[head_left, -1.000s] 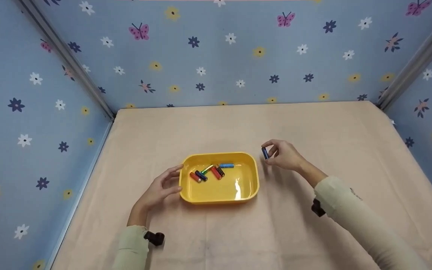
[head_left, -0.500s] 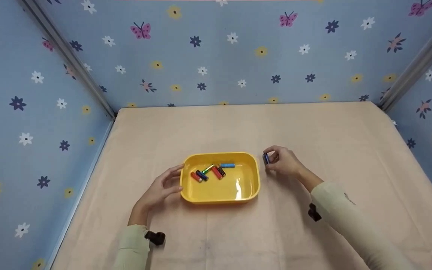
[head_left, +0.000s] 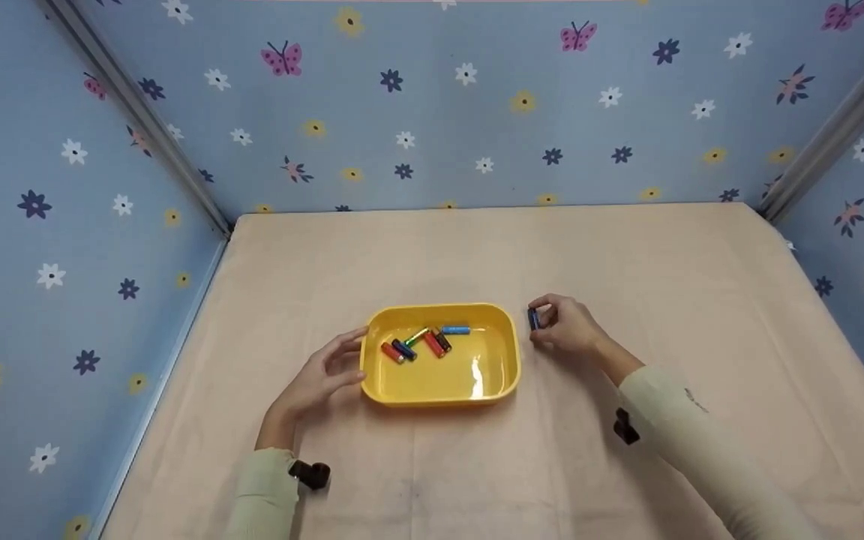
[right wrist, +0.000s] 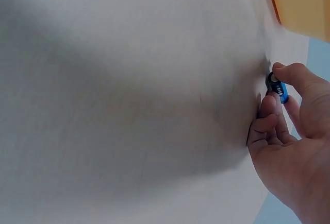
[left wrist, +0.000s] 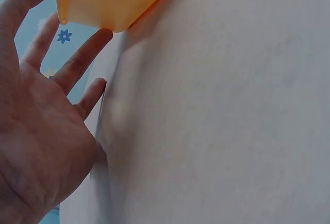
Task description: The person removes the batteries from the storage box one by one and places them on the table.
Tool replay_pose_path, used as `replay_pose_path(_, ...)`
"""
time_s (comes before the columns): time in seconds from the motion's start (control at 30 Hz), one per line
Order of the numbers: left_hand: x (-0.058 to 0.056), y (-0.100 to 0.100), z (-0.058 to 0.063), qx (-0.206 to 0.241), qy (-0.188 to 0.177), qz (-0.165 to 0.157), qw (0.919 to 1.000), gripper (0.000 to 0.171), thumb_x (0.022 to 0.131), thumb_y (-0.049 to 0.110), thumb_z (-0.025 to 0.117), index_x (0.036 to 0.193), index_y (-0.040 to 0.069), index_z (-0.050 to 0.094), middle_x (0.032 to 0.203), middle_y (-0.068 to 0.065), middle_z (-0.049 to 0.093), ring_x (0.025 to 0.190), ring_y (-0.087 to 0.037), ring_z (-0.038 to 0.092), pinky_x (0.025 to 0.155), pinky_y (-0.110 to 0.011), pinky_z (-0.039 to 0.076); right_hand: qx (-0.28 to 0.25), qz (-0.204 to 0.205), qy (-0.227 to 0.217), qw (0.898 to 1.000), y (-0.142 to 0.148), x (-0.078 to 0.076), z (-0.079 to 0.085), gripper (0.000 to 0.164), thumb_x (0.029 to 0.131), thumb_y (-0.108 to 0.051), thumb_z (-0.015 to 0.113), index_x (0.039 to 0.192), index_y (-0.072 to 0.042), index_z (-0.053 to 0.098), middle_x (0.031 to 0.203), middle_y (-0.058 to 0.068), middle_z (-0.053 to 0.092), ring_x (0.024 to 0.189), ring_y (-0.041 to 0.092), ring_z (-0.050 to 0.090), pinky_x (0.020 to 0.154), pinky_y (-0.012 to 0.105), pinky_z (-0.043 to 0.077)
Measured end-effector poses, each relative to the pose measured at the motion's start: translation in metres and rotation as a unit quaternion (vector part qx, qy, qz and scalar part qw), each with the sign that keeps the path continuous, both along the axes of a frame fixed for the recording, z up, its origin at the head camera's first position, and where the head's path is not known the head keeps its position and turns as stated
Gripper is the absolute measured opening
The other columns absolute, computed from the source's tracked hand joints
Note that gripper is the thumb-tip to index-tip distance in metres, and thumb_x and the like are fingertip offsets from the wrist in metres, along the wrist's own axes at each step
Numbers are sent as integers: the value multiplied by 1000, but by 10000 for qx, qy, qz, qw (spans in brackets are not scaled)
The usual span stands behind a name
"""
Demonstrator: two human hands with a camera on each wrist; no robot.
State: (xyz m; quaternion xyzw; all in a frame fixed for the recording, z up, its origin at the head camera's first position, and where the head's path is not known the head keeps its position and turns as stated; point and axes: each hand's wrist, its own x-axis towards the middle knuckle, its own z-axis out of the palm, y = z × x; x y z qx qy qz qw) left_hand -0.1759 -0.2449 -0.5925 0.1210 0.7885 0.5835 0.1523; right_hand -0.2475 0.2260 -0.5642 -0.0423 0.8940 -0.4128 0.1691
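**Yellow tray (head_left: 421,384) touched, blue battery (head_left: 532,319) pinched beside it**

On the cloth (head_left: 432,480), the tray should be kept still; I think light contact is enough from the left hand (head_left: 316,382), whose spread fingers touch its wall. The right hand (head_left: 570,325) pinches the battery just outside the tray's right side; gentle pressure on both ends should prevent slipping. Only the head view shows the loose batteries (head_left: 434,344) inside; only the right wrist view shows the lettering (right wrist: 279,89).
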Motion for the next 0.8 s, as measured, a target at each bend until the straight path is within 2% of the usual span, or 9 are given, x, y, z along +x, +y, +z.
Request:
replay_pose_path(0.13,0,0,1,-49,19,6,10000,74,105,10,78,172,13,46,168,-24,57,162,-47,48,138,-73,30,27,97,106,9999,1,-1,-1,54,97,-5,85,147,1,67,109,15,72,90,19,63,77,19,53)
replay_pose_path(0.33,0,0,1,-80,-39,37,10000,75,105,10,78,172,14,46,169,-23,56,162,-47,48,139,-75,24,-6,79,-3,10000,0,-1,-2,55,98,-4,84,149,1,65,105,11,70,84,17,62,71,18,53)
replay_pose_path(0.5,0,0,0,-44,-73,45,10000,74,105,11,79,172,17,47,168,-22,57,162,-46,48,139,-75,25,9,17,-77,10000,-1,0,-1,56,98,-5,84,150,-1,65,109,13,70,89,19,62,73,19,54)
replay_pose_path(0.8,0,0,-1,-115,-84,93,9999,75,105,15,80,172,19,47,168,-20,58,163,-45,48,139,-76,23,49,173,76,9998,0,-2,1,62,95,-8,88,151,2,63,105,11,70,95,19,60,79,20,51)
